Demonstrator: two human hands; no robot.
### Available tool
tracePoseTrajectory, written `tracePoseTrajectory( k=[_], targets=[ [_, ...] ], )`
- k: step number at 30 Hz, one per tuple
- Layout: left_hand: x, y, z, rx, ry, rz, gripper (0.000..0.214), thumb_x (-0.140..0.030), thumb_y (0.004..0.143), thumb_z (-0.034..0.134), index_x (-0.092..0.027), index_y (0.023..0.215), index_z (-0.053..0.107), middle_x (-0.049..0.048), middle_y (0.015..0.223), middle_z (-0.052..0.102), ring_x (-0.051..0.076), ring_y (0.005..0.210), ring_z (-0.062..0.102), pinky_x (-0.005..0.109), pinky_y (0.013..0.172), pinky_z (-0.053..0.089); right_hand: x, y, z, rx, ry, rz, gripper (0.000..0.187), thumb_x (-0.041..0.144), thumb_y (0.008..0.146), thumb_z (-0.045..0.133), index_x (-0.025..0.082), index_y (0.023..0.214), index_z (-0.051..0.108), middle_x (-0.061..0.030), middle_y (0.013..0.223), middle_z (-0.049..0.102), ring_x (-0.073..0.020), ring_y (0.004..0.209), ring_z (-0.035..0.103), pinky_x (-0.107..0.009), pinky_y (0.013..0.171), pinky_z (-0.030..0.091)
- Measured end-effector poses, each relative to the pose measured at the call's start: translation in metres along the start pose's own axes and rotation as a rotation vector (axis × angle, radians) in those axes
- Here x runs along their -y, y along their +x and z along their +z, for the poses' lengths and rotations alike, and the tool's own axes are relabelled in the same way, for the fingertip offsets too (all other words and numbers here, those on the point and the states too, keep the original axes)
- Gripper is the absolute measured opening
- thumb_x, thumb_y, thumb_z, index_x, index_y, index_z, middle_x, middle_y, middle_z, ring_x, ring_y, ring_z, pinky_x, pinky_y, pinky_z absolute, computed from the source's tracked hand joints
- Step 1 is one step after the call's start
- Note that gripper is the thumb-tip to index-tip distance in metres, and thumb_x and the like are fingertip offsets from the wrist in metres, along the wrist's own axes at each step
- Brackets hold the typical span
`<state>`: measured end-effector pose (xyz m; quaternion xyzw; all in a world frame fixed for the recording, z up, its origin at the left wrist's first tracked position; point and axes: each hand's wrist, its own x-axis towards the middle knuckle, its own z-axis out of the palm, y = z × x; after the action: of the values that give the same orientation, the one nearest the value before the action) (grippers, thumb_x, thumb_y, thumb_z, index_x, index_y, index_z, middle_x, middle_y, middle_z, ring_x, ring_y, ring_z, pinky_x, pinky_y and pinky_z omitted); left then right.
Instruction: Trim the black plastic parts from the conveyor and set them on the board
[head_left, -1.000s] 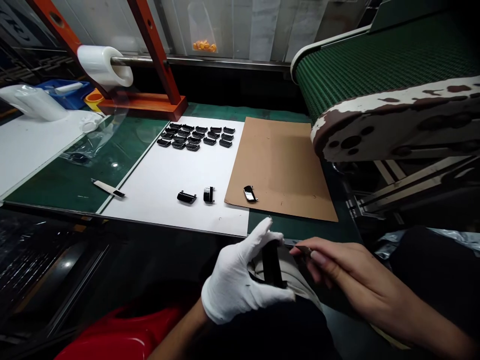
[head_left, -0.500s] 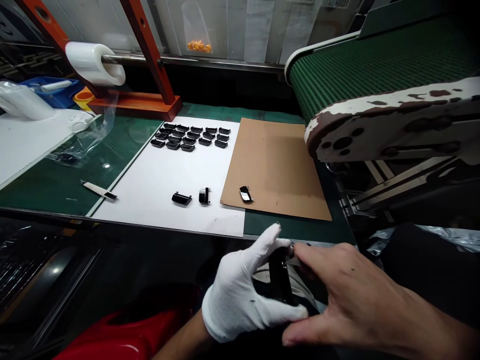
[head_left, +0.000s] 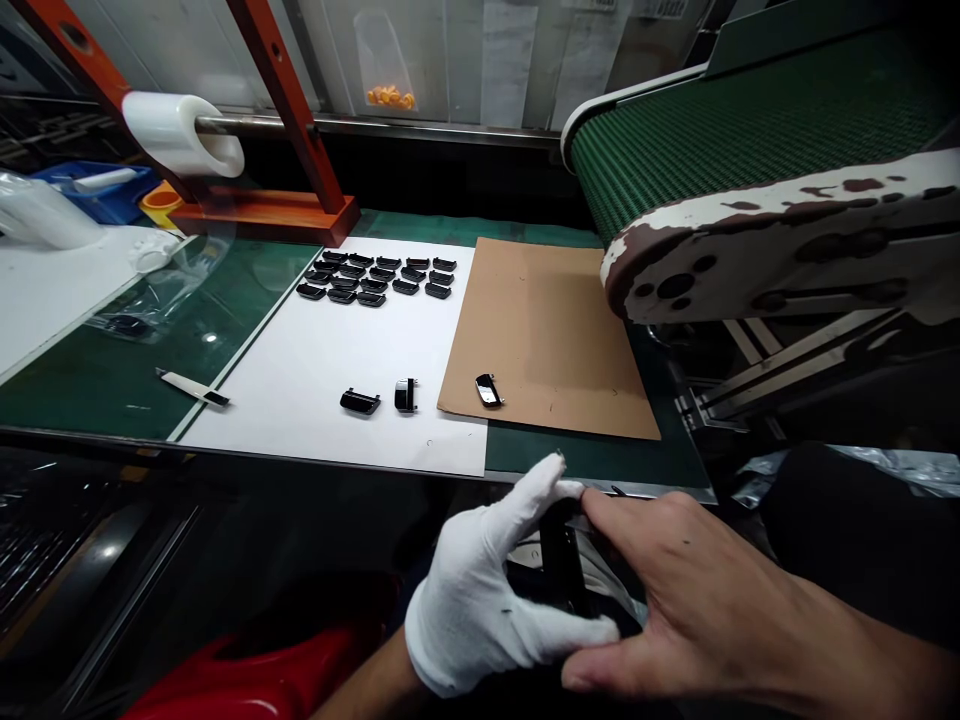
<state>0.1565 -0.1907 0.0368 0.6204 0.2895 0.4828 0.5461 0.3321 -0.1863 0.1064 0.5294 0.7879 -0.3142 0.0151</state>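
Observation:
My left hand (head_left: 472, 590), in a white glove, grips a glossy black plastic part (head_left: 561, 560) between thumb and fingers, just off the table's front edge. My bare right hand (head_left: 690, 590) closes in from the right, its forefinger at the part's upper end and its thumb beside my gloved thumb. Whatever lies inside its curled fingers is hidden. On the white sheet (head_left: 300, 370) lie two similar black parts, one lengthwise (head_left: 360, 402) and one turned upright (head_left: 406, 395). Another black part (head_left: 489, 390) rests on the brown cardboard (head_left: 547, 310).
Several black parts (head_left: 373, 285) lie in rows at the sheet's back. A light-handled cutter (head_left: 191, 386) lies to the left. Behind stand a plastic film roll (head_left: 176, 130) and its orange frame (head_left: 262, 212). A green conveyor (head_left: 735, 150) overhangs the right; a red stool (head_left: 247, 675) is below.
The view has shifted slightly. Both hands keep almost the same hold around the black part, and the parts on the table lie as before.

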Motion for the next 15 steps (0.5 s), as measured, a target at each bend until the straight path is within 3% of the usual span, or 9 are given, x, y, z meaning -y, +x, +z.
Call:
tracePoseTrajectory(
  k=[5, 10, 15],
  targets=[
    [-0.001, 0.0, 0.002, -0.041, 0.027, -0.007, 0.098, -0.012, 0.053, 0.087, -0.034, 0.137, 0.043, -0.004, 0.119, 0.066, 0.016, 0.101, 0.067, 0.016, 0.096, 0.048, 0.0, 0.0, 0.006, 0.01, -0.024, -0.014, 0.059, 0.079, 0.065, 0.051, 0.022, 0.077, 0.047, -0.0033, 0.069, 0.061, -0.0214, 0.055, 0.055, -0.032, 0.049, 0.034],
    [0.0, -0.003, 0.003, -0.059, 0.058, -0.014, 0.096, -0.014, 0.054, 0.087, -0.033, 0.137, 0.044, -0.0034, 0.116, 0.068, 0.017, 0.1, 0.067, 0.016, 0.093, 0.05, -0.006, -0.001, 0.019, -0.164, -0.18, -0.088, 0.078, 0.088, 0.07, 0.015, 0.019, 0.081, 0.05, -0.0057, 0.067, 0.06, -0.027, 0.055, 0.06, -0.037, 0.049, 0.039],
    [0.002, -0.004, 0.006, -0.078, 0.076, -0.007, 0.092, -0.016, 0.055, 0.087, -0.032, 0.135, 0.047, -0.003, 0.118, 0.067, 0.017, 0.101, 0.067, 0.016, 0.094, 0.05, -0.01, -0.002, 0.02, -0.245, -0.307, -0.155, 0.078, 0.086, 0.072, 0.008, 0.02, 0.076, 0.049, -0.0044, 0.063, 0.058, -0.0265, 0.05, 0.061, -0.036, 0.043, 0.037]
  ],
)
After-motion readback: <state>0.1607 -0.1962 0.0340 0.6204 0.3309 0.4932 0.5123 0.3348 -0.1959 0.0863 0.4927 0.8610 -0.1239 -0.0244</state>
